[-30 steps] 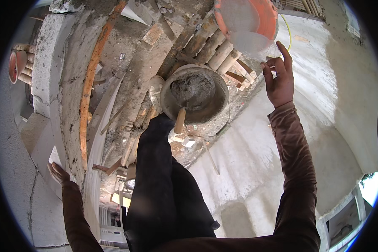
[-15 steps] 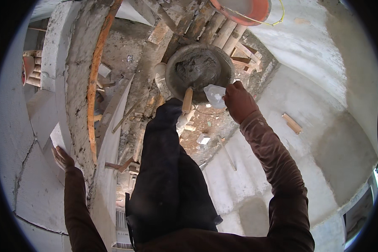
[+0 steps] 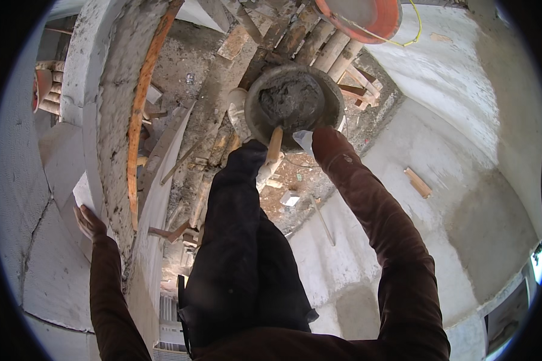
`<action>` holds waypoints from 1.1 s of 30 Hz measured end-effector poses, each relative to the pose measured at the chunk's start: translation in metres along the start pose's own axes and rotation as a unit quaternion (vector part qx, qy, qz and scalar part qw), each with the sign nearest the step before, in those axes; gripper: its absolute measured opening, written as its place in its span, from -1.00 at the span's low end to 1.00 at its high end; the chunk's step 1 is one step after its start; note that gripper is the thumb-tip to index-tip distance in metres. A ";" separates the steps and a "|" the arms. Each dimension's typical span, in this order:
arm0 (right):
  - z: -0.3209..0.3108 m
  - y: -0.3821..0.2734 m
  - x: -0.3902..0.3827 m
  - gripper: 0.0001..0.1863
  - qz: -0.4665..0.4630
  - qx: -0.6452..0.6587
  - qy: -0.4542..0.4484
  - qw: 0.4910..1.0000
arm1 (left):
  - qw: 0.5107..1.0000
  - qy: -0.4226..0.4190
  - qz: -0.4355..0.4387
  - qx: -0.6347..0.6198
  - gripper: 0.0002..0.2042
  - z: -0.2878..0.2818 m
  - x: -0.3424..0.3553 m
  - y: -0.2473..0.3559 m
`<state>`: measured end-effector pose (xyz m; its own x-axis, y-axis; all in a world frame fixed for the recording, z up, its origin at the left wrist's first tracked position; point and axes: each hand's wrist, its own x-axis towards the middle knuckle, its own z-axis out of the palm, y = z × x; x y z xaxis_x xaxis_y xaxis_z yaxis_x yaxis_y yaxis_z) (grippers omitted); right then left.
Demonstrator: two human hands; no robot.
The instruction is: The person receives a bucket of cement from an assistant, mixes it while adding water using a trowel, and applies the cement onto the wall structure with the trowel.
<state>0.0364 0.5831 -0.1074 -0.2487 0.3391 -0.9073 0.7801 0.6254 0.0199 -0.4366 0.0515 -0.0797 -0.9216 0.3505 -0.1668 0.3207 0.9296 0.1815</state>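
Observation:
My right hand (image 3: 330, 146) is closed around a translucent plastic piece (image 3: 303, 140), at the near right rim of a round bucket (image 3: 255, 123). Grey wet mortar (image 3: 290, 99) fills part of the bucket. A wooden tool handle (image 3: 275, 144) leans out over the near rim; its other end is hidden. Off to the left, my left hand (image 3: 91, 222) lies with fingers stretched against the pale block wall (image 3: 60, 259), beside a bright white block face (image 3: 88, 194). I see nothing held in it.
An orange tub (image 3: 367, 27) with a yellow cord stands beyond the bucket. Wooden poles (image 3: 328, 51) and scrap wood lie below. A narrow orange-brown board (image 3: 140, 114) runs along the left wall. A short wood piece (image 3: 418, 183) is at the grey wall on the right.
My right hand has moved slightly left and nearer, and the plastic piece has tilted so less of it shows. My left hand has stayed against the wall. The whole view has shifted slightly.

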 end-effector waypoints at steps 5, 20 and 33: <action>-0.007 -0.003 0.019 -0.76 0.000 0.007 -0.027 1.000 | 0.999 -0.012 0.037 -0.028 -0.40 0.000 -0.008 0.042; 0.021 0.015 0.019 -0.65 -0.011 0.116 0.046 0.992 | 0.996 0.059 0.071 0.019 -0.42 -0.001 -0.006 0.036; -0.113 0.075 -0.064 -0.84 -0.091 0.331 0.373 0.862 | 0.997 0.044 0.044 0.034 -0.39 -0.008 -0.006 0.008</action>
<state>0.0463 0.6879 -0.0006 -0.5098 0.7889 -0.3431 0.7842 0.2621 -0.5625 -0.4308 0.0562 -0.0691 -0.9038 0.4228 -0.0660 0.4130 0.9022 0.1247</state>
